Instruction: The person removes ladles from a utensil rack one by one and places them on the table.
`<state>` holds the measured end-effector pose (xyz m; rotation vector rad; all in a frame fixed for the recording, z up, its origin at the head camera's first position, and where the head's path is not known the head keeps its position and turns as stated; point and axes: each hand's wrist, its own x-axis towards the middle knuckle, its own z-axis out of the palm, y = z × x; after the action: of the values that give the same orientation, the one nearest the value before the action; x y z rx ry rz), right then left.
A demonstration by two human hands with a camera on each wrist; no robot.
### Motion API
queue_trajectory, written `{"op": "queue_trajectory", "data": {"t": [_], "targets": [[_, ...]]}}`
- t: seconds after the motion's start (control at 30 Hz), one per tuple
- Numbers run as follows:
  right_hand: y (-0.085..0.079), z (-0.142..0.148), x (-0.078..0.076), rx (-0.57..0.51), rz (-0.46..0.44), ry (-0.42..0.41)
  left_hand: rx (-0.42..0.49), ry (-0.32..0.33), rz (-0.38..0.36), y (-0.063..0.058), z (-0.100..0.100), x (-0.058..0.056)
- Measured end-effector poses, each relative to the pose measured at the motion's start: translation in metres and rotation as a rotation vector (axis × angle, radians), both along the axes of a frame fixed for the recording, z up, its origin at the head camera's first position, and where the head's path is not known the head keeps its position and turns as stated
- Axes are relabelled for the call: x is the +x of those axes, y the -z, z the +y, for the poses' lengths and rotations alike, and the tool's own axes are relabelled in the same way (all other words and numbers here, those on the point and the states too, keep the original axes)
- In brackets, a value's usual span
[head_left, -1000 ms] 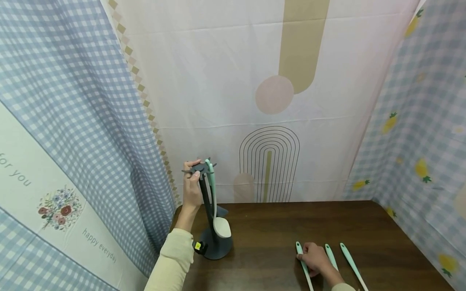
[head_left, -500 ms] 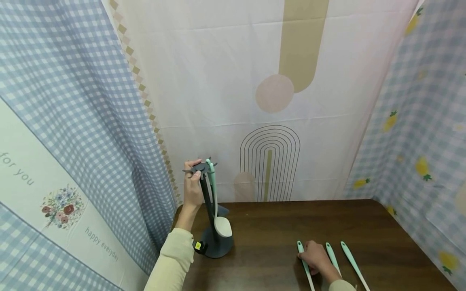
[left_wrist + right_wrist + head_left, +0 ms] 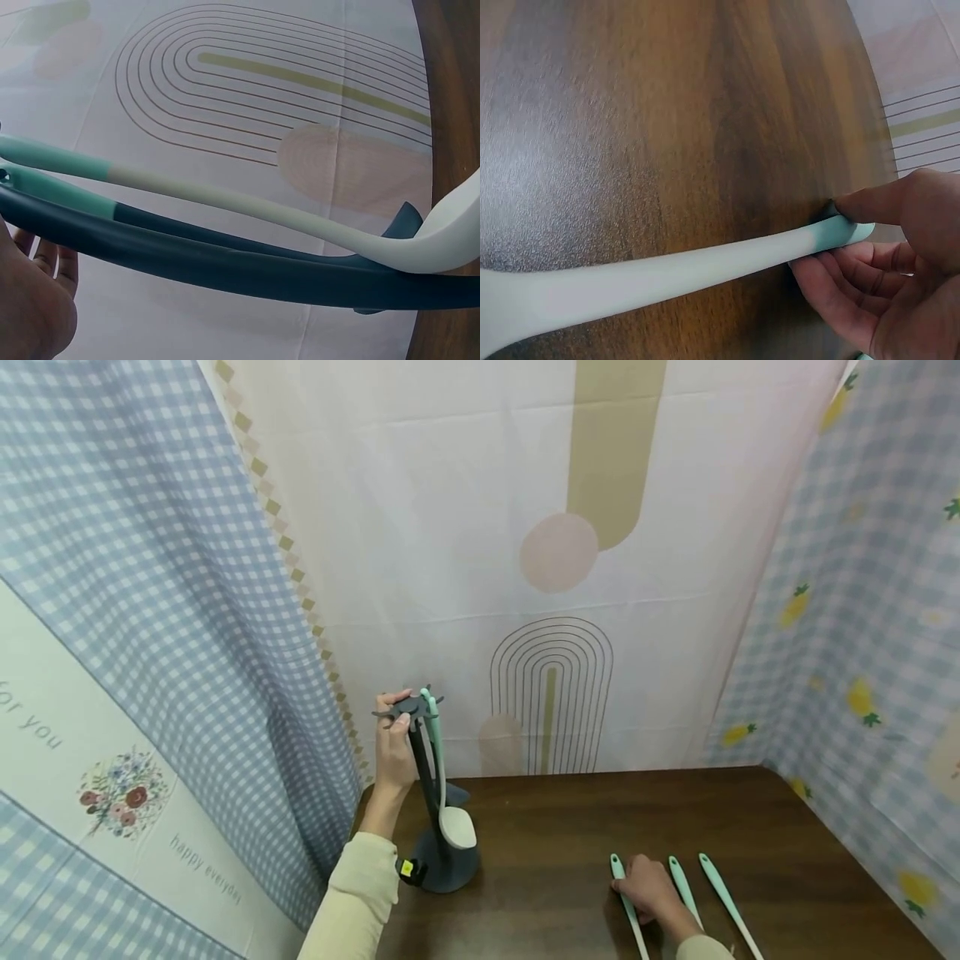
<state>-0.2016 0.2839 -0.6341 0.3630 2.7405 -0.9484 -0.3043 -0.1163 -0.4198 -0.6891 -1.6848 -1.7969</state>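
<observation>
Your worn items
You wore pale yellow sleeves (image 3: 351, 902) and, by the left cuff, a black block (image 3: 417, 873), yellow-marked.

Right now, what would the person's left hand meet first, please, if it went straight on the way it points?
Past the dark stand it grips, the left hand would probably reach the white cloth first, though depth is unclear.

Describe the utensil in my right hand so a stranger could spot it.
Right of the dark stand on the brown table are three green-handled utensils, side by side. Pick the leftmost utensil: unlike its two neighbours, it is pinched by your right hand.
</observation>
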Motion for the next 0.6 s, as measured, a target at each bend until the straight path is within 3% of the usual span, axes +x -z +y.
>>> {"op": "queue_trajectory", "data": {"t": [0.6], "targets": [[0.0003,0.0009,0.0028,-0.029,0.033,0.026,-0.014,-0.014,0.009,-0.0008,-0.0007,-0.0017]]}}
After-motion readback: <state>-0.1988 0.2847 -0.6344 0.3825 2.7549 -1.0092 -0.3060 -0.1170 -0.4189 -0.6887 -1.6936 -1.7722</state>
